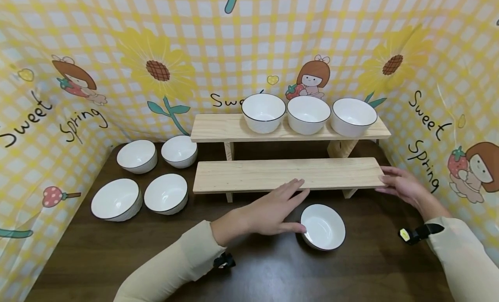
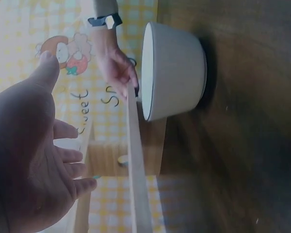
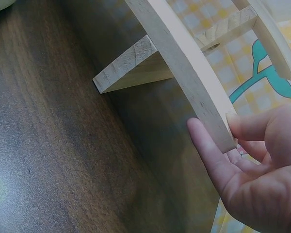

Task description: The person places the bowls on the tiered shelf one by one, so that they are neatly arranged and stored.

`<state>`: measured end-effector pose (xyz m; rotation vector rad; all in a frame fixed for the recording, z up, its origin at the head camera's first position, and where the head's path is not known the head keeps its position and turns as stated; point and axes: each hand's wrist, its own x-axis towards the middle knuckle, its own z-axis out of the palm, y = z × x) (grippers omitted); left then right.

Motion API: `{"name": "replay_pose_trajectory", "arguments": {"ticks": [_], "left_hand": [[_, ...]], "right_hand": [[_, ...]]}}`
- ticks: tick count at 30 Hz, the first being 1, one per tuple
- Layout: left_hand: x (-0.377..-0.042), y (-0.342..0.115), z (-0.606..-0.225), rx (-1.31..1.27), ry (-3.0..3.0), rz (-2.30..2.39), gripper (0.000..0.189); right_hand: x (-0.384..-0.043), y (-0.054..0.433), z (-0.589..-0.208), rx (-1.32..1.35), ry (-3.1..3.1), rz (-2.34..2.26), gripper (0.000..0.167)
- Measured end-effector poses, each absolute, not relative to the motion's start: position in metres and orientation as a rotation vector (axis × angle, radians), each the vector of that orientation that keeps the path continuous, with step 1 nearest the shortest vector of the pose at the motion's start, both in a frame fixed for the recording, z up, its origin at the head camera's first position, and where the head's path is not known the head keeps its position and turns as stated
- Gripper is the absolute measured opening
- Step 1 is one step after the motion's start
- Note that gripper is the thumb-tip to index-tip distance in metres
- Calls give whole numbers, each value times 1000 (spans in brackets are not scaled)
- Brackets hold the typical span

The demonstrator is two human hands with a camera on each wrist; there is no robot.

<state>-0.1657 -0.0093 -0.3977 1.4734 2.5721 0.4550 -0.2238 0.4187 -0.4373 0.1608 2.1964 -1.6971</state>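
My right hand (image 1: 405, 189) grips the right end of the lower board (image 1: 249, 175) of a two-tier wooden shelf. In the right wrist view, the thumb and fingers of that right hand (image 3: 262, 167) pinch the board's end (image 3: 218, 121) from both faces. Fingers extended, my left hand (image 1: 269, 211) hovers in front of the lower board. Its thumb overlaps the rim of a white, dark-rimmed bowl (image 1: 323, 228) in the head view. From the left wrist, the same left hand (image 2: 31, 155) appears apart from the bowl (image 2: 177, 73), which stands upright on the table.
Three white bowls, including the middle one (image 1: 309, 115), stand in a row on the upper board (image 1: 216, 126). Several more, one of them a larger bowl (image 1: 117, 200), sit on the dark table (image 1: 156, 245) at left. A yellow checked cloth (image 1: 234, 42) surrounds the table.
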Motion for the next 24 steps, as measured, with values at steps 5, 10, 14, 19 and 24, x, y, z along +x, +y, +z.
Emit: {"name": "replay_pose_trajectory", "arguments": {"ticks": [5,10,14,19,24], "left_hand": [[-163,2,-406,1504,2518,512,92],[-161,14,-419,1494,2467,529,93],[-159,23,-433,1437,2431,541,97],[-158,32,-446,1389,2428,571,107],[-159,41,-455,1397,2498,538,118]], "right_hand": [[-224,418,-437,162,2195,-1704,67],[-223,418,-436,165,2196,-1699,67],[-223,417,-434,165,2197,-1696,67],[-223,417,-433,162,2191,-1699,68],[-223,417,-433,166,2183,-1709,69]]}}
